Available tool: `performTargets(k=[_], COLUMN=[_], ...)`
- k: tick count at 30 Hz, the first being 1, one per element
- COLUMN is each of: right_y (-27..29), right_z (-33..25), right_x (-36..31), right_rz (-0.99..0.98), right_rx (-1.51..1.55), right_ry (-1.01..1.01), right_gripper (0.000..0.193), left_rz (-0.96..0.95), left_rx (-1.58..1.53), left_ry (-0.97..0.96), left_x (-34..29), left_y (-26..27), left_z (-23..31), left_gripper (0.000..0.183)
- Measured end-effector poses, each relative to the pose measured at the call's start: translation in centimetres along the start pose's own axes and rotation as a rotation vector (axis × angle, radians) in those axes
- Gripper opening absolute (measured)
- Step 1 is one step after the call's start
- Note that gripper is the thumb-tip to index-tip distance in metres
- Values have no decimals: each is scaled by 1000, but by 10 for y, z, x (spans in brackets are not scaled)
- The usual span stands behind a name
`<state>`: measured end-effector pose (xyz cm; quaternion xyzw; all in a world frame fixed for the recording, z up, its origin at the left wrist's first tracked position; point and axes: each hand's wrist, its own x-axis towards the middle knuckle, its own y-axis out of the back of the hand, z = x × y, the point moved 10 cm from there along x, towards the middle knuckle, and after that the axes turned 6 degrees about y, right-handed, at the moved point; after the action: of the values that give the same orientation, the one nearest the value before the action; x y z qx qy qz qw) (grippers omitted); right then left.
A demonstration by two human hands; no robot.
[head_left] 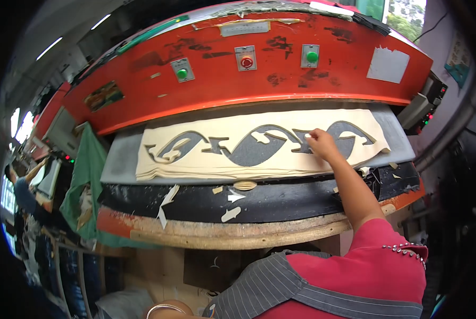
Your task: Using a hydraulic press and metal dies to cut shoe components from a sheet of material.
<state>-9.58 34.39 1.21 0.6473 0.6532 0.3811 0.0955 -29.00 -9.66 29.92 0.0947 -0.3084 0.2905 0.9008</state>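
red steel of the press head [248, 69] hangs over the grey pad [122, 159] on my bench [222, 234]. cream sheet stack [206, 159] lies flat on that pad, shapes cut out of it. my right hand [320, 143] pinches a cut piece at a hole's edge. my left hand is out of view. small offcuts [230, 213] sit on the black ledge.
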Motion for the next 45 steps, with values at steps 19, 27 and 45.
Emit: performTargets(k=[19, 27, 45], right_y=[-140, -189, -214], right_z=[-59, -88, -109], right_x=[68, 54, 38], right_rz=[-606, -211, 62], right_rx=[-519, -308, -6], right_ry=[-246, -530, -597], right_gripper=[76, 69, 59], left_rz=[1520, 1376, 1173], left_rx=[1417, 1032, 1631], left_ry=[1004, 1350, 961], left_x=[-404, -351, -332], left_y=[655, 699, 686], left_z=[-58, -109, -84], left_gripper=[48, 78, 47])
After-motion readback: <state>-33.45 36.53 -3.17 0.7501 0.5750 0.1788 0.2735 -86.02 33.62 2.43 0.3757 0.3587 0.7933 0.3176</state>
